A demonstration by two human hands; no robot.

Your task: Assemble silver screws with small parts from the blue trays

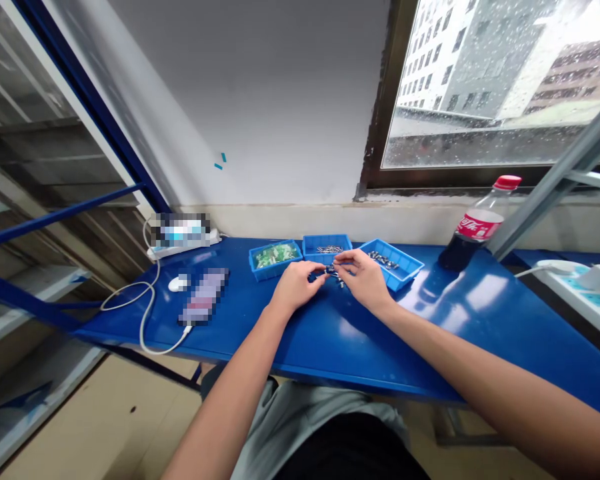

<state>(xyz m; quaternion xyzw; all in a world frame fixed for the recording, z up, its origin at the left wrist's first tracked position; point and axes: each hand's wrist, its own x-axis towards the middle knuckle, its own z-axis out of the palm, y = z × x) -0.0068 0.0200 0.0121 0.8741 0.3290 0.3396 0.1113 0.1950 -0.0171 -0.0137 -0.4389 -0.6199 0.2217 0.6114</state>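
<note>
Head view: both hands met over the blue table, toward the back half. Left hand pinched a small metal part between thumb and fingers; right hand pinched at the same part from the other side, thumb and fingertips together, its outer fingers curled. Exact grip was too small to tell. Loose metal pieces lay on the tabletop just under the right fingers.

Three blue trays sat along the back edge, near the wall: left tray with green and clear bits, middle tray with silvery pieces, right tray turned at an angle, metal pieces at its left end. Trays hemmed the hands in behind; the widest room ran forward, bare blue surface down to the front edge above the person's lap. Right forearm crossed that edge.

Leftward, a strip of tabletop separated left hand from a pixelated slab, its white cable looping at the front edge. Rightward, a cola bottle stood well apart, beside a slanted metal bar.
</note>
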